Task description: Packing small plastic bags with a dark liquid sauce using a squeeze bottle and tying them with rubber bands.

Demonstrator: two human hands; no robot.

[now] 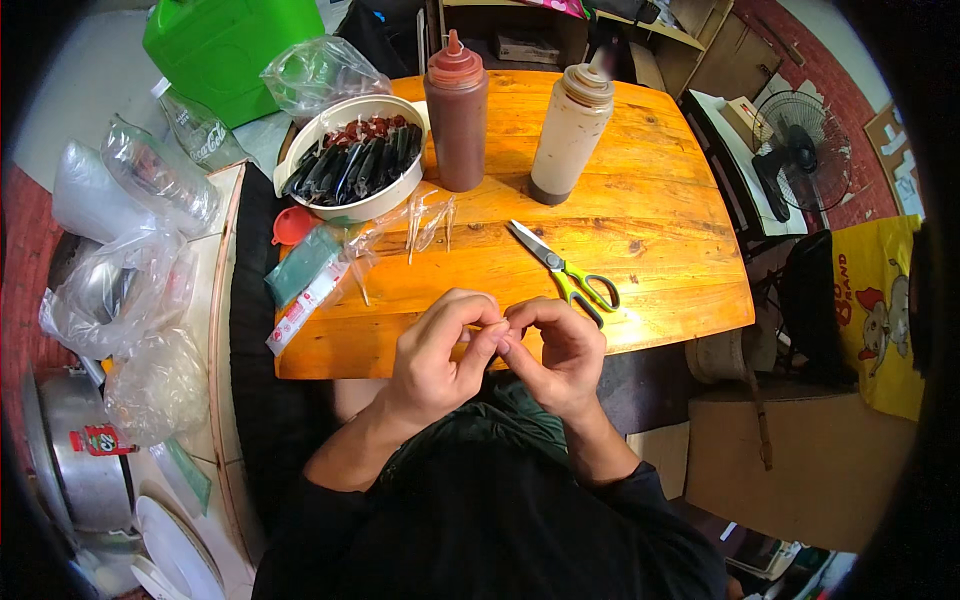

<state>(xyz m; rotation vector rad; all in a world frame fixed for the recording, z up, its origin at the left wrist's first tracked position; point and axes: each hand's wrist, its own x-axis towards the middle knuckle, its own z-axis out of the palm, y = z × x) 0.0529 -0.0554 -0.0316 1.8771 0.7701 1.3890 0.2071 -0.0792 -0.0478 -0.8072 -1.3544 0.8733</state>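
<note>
My left hand point(442, 352) and my right hand point(559, 352) meet above the table's near edge, thumbs and forefingers pinched together at the tips. Whatever may be between them is hidden; only a small dark spot shows below the fingertips. Scissors with green and black handles point(577, 282) lie just beyond my right hand, blades partly apart, pointing away to the left. Thin pale strips point(414, 225) and clear plastic are spread past my left hand. Farther off, a cream tub point(352, 208) holds several dark filled plastic packets point(352, 169), with reddish-brown ones behind.
Two squeeze bottles, one brown-filled point(457, 127) and one mostly clear point(570, 135), stand on the wooden table point(660, 255). A red funnel point(292, 225), green plastic bags point(304, 264) and a printed wrapper point(307, 307) lie at its left. A tiled counter point(225, 202) holds bags and bottles.
</note>
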